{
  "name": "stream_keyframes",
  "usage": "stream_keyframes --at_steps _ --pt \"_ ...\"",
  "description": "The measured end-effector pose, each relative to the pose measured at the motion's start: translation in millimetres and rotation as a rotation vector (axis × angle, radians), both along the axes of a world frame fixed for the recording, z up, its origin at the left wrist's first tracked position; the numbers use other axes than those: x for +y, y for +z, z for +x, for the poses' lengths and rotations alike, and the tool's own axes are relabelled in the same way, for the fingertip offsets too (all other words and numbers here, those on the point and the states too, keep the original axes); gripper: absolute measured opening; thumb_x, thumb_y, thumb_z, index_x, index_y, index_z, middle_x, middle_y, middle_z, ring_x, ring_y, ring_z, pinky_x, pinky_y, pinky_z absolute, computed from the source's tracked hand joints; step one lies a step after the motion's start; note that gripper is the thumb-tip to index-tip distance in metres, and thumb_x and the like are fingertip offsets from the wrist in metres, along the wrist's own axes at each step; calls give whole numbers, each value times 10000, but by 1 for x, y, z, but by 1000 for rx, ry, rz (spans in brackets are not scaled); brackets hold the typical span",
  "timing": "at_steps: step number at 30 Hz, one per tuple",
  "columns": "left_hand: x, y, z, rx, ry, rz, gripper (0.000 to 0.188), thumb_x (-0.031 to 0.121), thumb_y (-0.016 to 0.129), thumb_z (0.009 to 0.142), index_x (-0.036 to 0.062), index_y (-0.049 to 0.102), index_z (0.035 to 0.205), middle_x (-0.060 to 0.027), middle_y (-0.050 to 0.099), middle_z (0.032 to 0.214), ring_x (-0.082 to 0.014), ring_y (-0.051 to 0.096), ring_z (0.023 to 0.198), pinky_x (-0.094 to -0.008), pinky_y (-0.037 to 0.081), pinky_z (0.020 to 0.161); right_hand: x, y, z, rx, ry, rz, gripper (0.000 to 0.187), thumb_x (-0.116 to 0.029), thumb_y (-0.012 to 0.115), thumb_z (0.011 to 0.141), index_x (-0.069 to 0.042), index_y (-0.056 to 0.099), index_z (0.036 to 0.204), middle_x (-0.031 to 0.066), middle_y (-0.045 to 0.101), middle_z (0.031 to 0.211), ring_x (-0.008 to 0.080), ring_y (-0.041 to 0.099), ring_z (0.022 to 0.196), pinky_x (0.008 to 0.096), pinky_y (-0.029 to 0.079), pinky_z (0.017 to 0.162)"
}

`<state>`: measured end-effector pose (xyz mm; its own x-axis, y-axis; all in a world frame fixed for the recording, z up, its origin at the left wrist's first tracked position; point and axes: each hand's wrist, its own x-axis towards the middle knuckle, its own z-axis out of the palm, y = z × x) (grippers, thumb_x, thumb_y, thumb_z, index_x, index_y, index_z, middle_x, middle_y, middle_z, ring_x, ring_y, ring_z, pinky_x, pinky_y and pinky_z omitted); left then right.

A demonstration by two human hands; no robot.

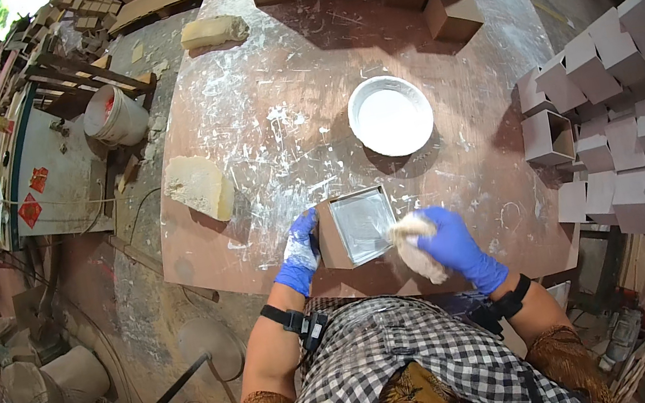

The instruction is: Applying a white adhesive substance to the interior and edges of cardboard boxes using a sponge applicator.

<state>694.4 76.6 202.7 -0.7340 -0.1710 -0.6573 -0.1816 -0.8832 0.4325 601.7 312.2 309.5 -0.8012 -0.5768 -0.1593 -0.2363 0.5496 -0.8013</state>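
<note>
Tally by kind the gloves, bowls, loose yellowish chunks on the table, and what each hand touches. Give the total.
Blue gloves: 2
White bowl: 1
Yellowish chunks: 2
Brown box at left hand: 1
Pale wad in right hand: 1
Total: 7

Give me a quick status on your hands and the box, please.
Left hand on box, left side. Right hand holding pale wad, near box's right rim. White bowl beyond, out of the way.
</note>
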Motion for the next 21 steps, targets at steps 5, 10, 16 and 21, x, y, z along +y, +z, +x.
stream_keyframes --at_steps 5,10,16,21 --pt "-3 -2 -2 -15 -54 -64 282 264 624 807 76 573 1010 -34 603 942 -164 563 876 -315 461 782 -43 -19 -37 -200 -376 -61 288 -152 671 669 14 612 897 127 643 824 209 616 780 317 478 696" --pt "-5 -2 -1 18 -79 -61 316 251 639 804 71 551 1048 -38 596 934 -170 559 878 -320 455 782 -63 -33 -56 -260 -415 74 310 -170 656 652 25 611 889 168 637 829 272 623 772 349 472 691" --pt "-6 -16 -5 17 -94 -35 353 230 647 806 56 517 1084 -51 590 969 -183 559 887 -342 453 793 -118 10 -42 -39 -212 276 228 -139 627 634 10 626 807 174 617 740 288 601 712 361 471 664" --pt "-13 -8 -4 99 -126 16 325 214 640 813 53 520 1068 -59 592 963 -179 566 874 -328 458 786 -121 40 -4 232 239 260 309 -166 650 661 -27 619 936 188 617 903 276 612 820 330 474 713"
